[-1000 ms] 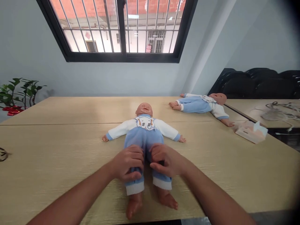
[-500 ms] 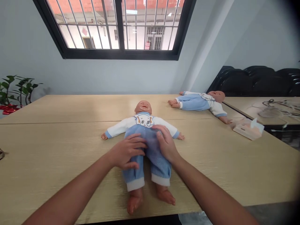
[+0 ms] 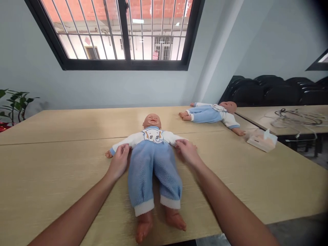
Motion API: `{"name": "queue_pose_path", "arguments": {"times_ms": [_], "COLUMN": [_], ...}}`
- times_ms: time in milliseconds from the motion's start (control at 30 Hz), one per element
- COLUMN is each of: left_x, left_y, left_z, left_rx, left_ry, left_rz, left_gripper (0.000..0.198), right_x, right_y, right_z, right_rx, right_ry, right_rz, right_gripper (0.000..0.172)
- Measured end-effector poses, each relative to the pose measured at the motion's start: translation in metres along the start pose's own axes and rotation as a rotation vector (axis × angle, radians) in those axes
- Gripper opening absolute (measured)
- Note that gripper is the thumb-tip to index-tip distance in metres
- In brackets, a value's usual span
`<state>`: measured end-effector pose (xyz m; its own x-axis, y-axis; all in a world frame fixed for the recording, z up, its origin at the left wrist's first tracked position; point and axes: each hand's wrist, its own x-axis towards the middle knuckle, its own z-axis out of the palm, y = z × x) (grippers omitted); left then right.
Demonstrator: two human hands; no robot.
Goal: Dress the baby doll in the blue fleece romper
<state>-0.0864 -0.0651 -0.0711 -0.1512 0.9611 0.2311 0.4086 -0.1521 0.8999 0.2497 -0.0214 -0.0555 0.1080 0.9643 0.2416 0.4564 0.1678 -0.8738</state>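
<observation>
Doll [image 3: 153, 164] on its back on table [image 3: 51, 177], feet at near edge, head twd window [image 3: 120, 34], arms out. L hand [image 3: 119, 162] on the white sleeve at one side, R hand [image 3: 187, 152] on the other sleeve; fingers together, bent onto the cloth. Can't tell if pinching or just resting. Farther R: tissue box [image 3: 261, 140], 2nd doll [image 3: 210, 114] lying sideways. Cables [image 3: 297, 118] on next table, black chairs [image 3: 269, 92] behind. Plant [image 3: 15, 106] far L.
</observation>
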Motion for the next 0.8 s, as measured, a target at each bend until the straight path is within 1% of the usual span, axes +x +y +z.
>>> {"name": "queue_pose_path", "arguments": {"times_ms": [33, 67, 133, 200, 233, 267, 333, 400, 500, 533, 567, 633, 667, 700, 800], "left_x": [0.004, 0.008, 0.017, 0.027, 0.032, 0.037, 0.045, 0.050, 0.052, 0.051, 0.050, 0.049, 0.049, 0.050, 0.053], "left_y": [0.003, 0.006, 0.010, 0.010, 0.008, 0.004, -0.005, -0.015, -0.026, -0.028, -0.030, -0.032, -0.033, -0.033, -0.031], "left_z": [-0.007, -0.015, -0.029, -0.038, -0.040, -0.043, -0.050, -0.063, -0.090, -0.098, -0.104, -0.112, -0.113, -0.114, -0.113], "left_rx": [0.085, 0.190, 0.398, 0.550, 0.600, 0.637, 0.675, 0.669, 0.657, 0.660, 0.665, 0.669, 0.668, 0.667, 0.661], "left_ry": [0.009, 0.014, 0.031, 0.010, -0.033, -0.094, -0.227, -0.318, -0.420, -0.433, -0.416, -0.319, -0.275, -0.267, -0.351], "left_rz": [0.047, 0.123, 0.310, 0.439, 0.463, 0.462, 0.417, 0.355, 0.270, 0.246, 0.225, 0.210, 0.219, 0.234, 0.293], "left_gripper": [0.052, 0.045, 0.038, 0.045, 0.053, 0.059, 0.063, 0.061, 0.063, 0.066, 0.070, 0.080, 0.082, 0.081, 0.062], "right_x": [0.004, 0.008, 0.013, 0.016, 0.017, 0.018, 0.020, 0.021, 0.019, 0.018, 0.017, 0.015, 0.015, 0.016, 0.019], "right_y": [-0.003, -0.005, -0.009, -0.010, -0.009, -0.007, -0.002, 0.003, 0.005, 0.003, 0.002, -0.002, -0.004, -0.005, -0.009], "right_z": [-0.010, -0.018, -0.025, -0.022, -0.019, -0.017, -0.018, -0.027, -0.046, -0.050, -0.052, -0.051, -0.049, -0.048, -0.050], "right_rx": [-0.059, -0.164, -0.400, -0.603, -0.659, -0.693, -0.728, -0.730, -0.702, -0.706, -0.717, -0.748, -0.752, -0.740, -0.654], "right_ry": [0.029, 0.056, 0.065, -0.014, -0.069, -0.124, -0.225, -0.300, -0.368, -0.363, -0.338, -0.249, -0.224, -0.235, -0.383], "right_rz": [0.001, -0.037, -0.187, -0.352, -0.393, -0.404, -0.374, -0.328, -0.262, -0.231, -0.204, -0.181, -0.195, -0.218, -0.245], "right_gripper": [0.031, 0.029, 0.036, 0.049, 0.054, 0.056, 0.056, 0.055, 0.055, 0.054, 0.054, 0.059, 0.061, 0.060, 0.044]}}
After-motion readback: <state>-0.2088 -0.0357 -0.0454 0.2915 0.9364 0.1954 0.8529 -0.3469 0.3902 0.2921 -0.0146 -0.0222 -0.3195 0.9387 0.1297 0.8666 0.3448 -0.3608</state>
